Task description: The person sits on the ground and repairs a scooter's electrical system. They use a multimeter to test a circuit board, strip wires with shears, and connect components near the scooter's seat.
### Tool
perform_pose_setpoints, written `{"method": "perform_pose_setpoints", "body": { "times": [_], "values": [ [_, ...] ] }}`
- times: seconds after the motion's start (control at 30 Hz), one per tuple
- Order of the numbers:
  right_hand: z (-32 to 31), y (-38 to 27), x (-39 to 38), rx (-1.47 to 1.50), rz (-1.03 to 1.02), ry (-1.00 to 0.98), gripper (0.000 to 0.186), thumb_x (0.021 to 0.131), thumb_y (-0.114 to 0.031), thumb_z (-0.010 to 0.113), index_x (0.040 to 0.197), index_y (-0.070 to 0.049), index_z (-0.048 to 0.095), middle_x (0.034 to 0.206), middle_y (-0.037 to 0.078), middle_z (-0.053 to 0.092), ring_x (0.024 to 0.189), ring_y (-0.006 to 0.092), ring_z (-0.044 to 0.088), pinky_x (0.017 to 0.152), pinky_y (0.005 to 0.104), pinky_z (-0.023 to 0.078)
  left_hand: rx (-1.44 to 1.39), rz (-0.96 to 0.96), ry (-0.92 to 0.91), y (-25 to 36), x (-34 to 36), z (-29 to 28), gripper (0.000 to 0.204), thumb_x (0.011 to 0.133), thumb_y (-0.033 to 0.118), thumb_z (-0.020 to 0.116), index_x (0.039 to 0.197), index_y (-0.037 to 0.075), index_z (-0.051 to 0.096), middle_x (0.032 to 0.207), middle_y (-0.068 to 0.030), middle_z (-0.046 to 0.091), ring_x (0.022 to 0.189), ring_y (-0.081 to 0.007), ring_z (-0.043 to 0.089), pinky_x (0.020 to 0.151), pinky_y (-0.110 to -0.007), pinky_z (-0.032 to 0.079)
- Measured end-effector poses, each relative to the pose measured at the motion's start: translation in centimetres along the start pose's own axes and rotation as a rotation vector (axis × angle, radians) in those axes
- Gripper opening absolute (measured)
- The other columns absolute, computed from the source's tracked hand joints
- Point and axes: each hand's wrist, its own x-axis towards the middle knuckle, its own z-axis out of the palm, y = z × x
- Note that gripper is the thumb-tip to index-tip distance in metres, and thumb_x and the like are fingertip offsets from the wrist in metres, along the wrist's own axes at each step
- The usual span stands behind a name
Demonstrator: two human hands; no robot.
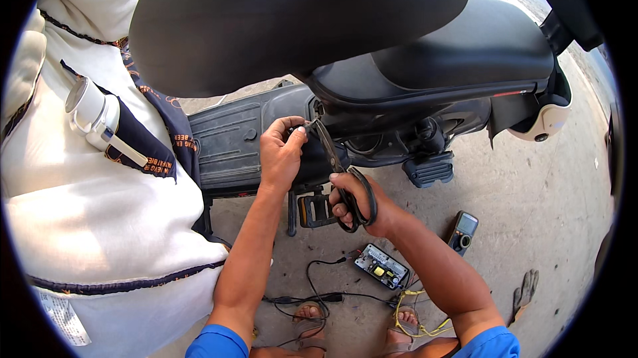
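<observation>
Black-handled scissors are in my right hand, its fingers through and around the loops. Their dark blades point up and away, and the tips come close to my left fingertips. My left hand is closed in a pinch on a small dark piece, perhaps a wire end; its kind is too small to make out. Both hands are beside the electric scooter, between its grey ribbed footboard and the black seat. Whether the blades touch the pinched piece I cannot tell.
A white padded cover with a white bottle in its pocket hangs at left. On the ground lie an opened circuit board unit, black cables, yellow wire, a multimeter and a grey glove. A pedal juts below my hands.
</observation>
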Motion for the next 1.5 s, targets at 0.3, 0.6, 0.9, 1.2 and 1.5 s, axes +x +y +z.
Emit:
{"method": "perform_pose_setpoints", "body": {
  "times": [0.3,0.6,0.9,1.2,1.5],
  "values": [
    [-0.5,-2.1,-0.6,0.107,0.106,-0.047,0.044,0.094,-0.045,0.061,0.084,-0.002,0.059,0.063,0.004,0.056,0.052,0.012,0.051,0.047,0.0262,0.039,0.049,0.059,-0.044,-0.3,-0.2,-0.2,0.018,0.091,0.003,0.062,0.108,-0.002,0.066,0.097,-0.0049,0.069,0.078,-0.0057,0.059,0.064,-0.02,0.046],
    [-1.0,-1.0,0.3,-0.113,-0.045,-0.009,0.042,0.094,-0.04,0.06,0.079,-0.001,0.059,0.06,0.005,0.055,0.048,0.013,0.049,0.047,0.028,0.037,0.123,0.086,-0.094,0.1,-0.1,-0.7,0.017,0.091,0.002,0.061,0.107,-0.002,0.067,0.093,-0.0036,0.068,0.074,-0.0043,0.057,0.061,-0.02,0.044],
    [-2.4,1.9,2.8,-0.375,-0.238,0.076,0.046,0.094,-0.042,0.062,0.068,-0.005,0.059,0.055,0.001,0.051,0.047,0.0085,0.045,0.045,0.0285,0.035,0.129,0.089,-0.067,0.4,0.7,0.0,0.022,0.093,0.004,0.057,0.11,-0.004,0.068,0.078,-0.0025,0.064,0.062,-0.0035,0.051,0.053,-0.019,0.039],
    [-3.2,2.4,3.5,-0.609,-0.337,0.162,0.055,0.092,-0.048,0.06,0.065,-0.001,0.06,0.055,0.005,0.053,0.052,0.013,0.051,0.05,0.035,0.038,0.222,-0.01,-0.096,0.7,1.3,-0.3,0.026,0.092,0.008,0.054,0.105,-0.005,0.072,0.068,-0.0003,0.06,0.059,-0.005,0.051,0.053,-0.022,0.04],
    [-1.5,1.0,2.6,-0.97,-0.488,0.338,0.056,0.091,-0.045,0.061,0.067,0.005,0.059,0.058,0.018,0.054,0.055,0.0291,0.056,0.057,0.0437,0.044,0.244,0.117,-0.095,0.1,1.0,-0.3,0.024,0.091,0.005,0.056,0.105,-0.006,0.072,0.069,0.002,0.059,0.061,-0.0028,0.047,0.053,-0.022,0.039]
  ]
}}
